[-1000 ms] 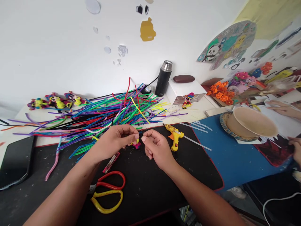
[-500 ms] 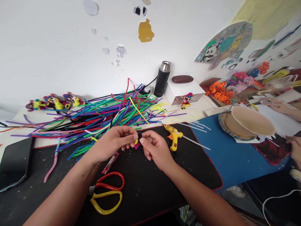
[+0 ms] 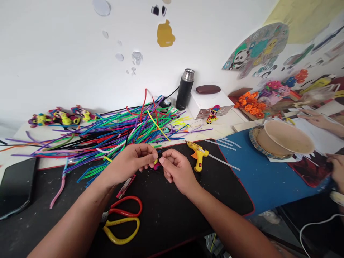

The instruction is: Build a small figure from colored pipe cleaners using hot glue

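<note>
My left hand (image 3: 137, 157) and my right hand (image 3: 178, 170) meet over the black mat, fingertips pinched together. Between them is a small piece of black pipe cleaner (image 3: 159, 155), mostly covered by the fingers. Just under it, a yellow and magenta pipe-cleaner piece (image 3: 156, 165) shows; whether it is joined to the black one I cannot tell. Behind the hands spreads a heap of coloured pipe cleaners (image 3: 115, 134). A yellow hot glue gun (image 3: 199, 154) with a clear stick lies right of my right hand. Scissors with red and yellow handles (image 3: 122, 220) rest below my left hand.
Finished pipe-cleaner figures (image 3: 64, 116) lie at the back left; another figure (image 3: 213, 114) stands by a white box (image 3: 206, 104). A black flask (image 3: 185, 89) is beside it. A phone (image 3: 17, 186) lies left. At right, a co-worker's hands (image 3: 337, 168) are near a large paper bowl (image 3: 287, 138).
</note>
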`<state>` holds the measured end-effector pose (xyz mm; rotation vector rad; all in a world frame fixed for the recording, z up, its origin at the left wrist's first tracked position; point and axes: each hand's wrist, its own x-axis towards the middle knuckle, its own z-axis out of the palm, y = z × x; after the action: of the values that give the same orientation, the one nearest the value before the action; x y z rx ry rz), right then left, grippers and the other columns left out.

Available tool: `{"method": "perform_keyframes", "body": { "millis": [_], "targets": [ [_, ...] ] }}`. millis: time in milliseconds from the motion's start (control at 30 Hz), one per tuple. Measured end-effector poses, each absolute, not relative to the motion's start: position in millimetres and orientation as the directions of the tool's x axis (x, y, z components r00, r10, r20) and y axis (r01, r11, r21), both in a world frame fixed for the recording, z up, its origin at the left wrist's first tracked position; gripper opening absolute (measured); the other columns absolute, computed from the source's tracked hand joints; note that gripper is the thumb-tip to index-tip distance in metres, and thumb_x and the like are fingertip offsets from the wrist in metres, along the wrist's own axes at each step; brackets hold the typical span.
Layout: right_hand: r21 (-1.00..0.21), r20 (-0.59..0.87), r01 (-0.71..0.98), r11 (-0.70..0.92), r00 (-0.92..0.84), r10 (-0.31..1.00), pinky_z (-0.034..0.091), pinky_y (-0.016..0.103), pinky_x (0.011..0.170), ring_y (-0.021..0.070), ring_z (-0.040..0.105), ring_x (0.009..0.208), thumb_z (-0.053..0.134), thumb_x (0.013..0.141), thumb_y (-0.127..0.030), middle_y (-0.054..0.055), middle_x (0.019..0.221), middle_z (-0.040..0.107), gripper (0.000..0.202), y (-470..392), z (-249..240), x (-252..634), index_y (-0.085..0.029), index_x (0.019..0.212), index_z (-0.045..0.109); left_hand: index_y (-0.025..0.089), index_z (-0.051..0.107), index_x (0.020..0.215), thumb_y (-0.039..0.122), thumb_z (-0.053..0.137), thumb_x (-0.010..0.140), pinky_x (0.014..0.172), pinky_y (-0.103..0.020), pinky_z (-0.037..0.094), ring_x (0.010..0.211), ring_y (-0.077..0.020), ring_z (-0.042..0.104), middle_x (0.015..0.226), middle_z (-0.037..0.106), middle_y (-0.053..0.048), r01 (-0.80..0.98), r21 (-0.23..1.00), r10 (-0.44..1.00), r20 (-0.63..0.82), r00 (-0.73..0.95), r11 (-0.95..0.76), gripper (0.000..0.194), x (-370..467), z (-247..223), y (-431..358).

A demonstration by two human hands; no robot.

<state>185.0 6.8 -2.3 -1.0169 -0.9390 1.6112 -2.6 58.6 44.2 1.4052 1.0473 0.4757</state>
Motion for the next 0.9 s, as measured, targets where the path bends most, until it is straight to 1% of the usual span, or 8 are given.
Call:
{"method": "perform_keyframes", "body": {
  "millis": [300, 533, 633, 733, 833, 900],
  "targets": [
    [-0.934, -0.188, -0.274, -0.229, -0.168, 0.968, 0.026, 0.019, 0.036, 0.0049, 0.035, 0.031, 0.071, 0.087, -0.037, -0.015, 0.047, 0.043, 0.022, 6.8, 0.4, 184.8, -0.021, 0.085, 0.057, 0.018, 0.070, 0.086, 0.047, 0.072, 0.090, 0.061, -0.025, 0.045, 0.063, -0.0129, 0.055, 0.072, 0.067, 0.000, 0.314, 0.937, 0.805, -0.303, 0.509, 0.154, 0.029, -5.4, 43.6, 58.9],
    [-0.943, -0.188, -0.242, -0.228, -0.175, 0.966, 0.024, 0.019, 0.036, 0.0048, 0.036, 0.032, 0.071, 0.086, -0.035, -0.015, 0.048, 0.044, 0.021, 6.5, 1.8, 187.3, -0.021, 0.083, 0.056, 0.019, 0.070, 0.088, 0.044, 0.072, 0.090, 0.064, -0.025, 0.047, 0.066, -0.0142, 0.059, 0.073, 0.068, 0.001, 0.336, 0.928, 0.782, -0.326, 0.531, 0.159, 0.025, -11.5, 42.1, 60.1],
    [-0.932, -0.196, -0.272, -0.241, -0.181, 0.964, 0.027, 0.019, 0.037, 0.0052, 0.036, 0.032, 0.072, 0.087, -0.038, -0.014, 0.048, 0.045, 0.023, 5.6, -0.5, 187.4, -0.021, 0.084, 0.057, 0.019, 0.069, 0.088, 0.043, 0.072, 0.091, 0.063, -0.025, 0.047, 0.067, -0.0140, 0.060, 0.074, 0.068, 0.001, 0.330, 0.932, 0.783, -0.315, 0.537, 0.148, 0.024, -11.7, 42.1, 60.1],
    [-0.913, -0.197, -0.324, -0.249, -0.188, 0.962, 0.030, 0.019, 0.037, 0.0061, 0.037, 0.034, 0.074, 0.088, -0.043, -0.013, 0.049, 0.047, 0.027, 4.6, -2.8, 187.6, -0.021, 0.089, 0.059, 0.020, 0.069, 0.089, 0.042, 0.070, 0.093, 0.063, -0.024, 0.047, 0.065, -0.0129, 0.058, 0.074, 0.068, 0.002, 0.304, 0.943, 0.791, -0.287, 0.540, 0.134, 0.022, -10.0, 43.1, 59.8],
    [-0.904, -0.189, -0.347, -0.248, -0.196, 0.962, 0.029, 0.019, 0.037, 0.0066, 0.037, 0.034, 0.074, 0.089, -0.049, -0.013, 0.049, 0.049, 0.032, 3.9, -3.9, 187.7, -0.021, 0.095, 0.060, 0.020, 0.068, 0.089, 0.042, 0.069, 0.094, 0.061, -0.024, 0.046, 0.064, -0.0127, 0.057, 0.073, 0.068, 0.002, 0.291, 0.949, 0.806, -0.264, 0.530, 0.119, 0.022, -6.7, 45.3, 58.7],
    [-0.905, -0.181, -0.349, -0.245, -0.204, 0.962, 0.029, 0.019, 0.036, 0.0067, 0.037, 0.034, 0.075, 0.089, -0.050, -0.013, 0.049, 0.050, 0.033, 3.9, -3.9, 187.4, -0.021, 0.095, 0.059, 0.020, 0.068, 0.087, 0.044, 0.069, 0.093, 0.060, -0.025, 0.046, 0.063, -0.0131, 0.057, 0.072, 0.067, 0.001, 0.303, 0.946, 0.810, -0.262, 0.525, 0.110, 0.025, -4.6, 46.6, 57.6]
  ]
}}
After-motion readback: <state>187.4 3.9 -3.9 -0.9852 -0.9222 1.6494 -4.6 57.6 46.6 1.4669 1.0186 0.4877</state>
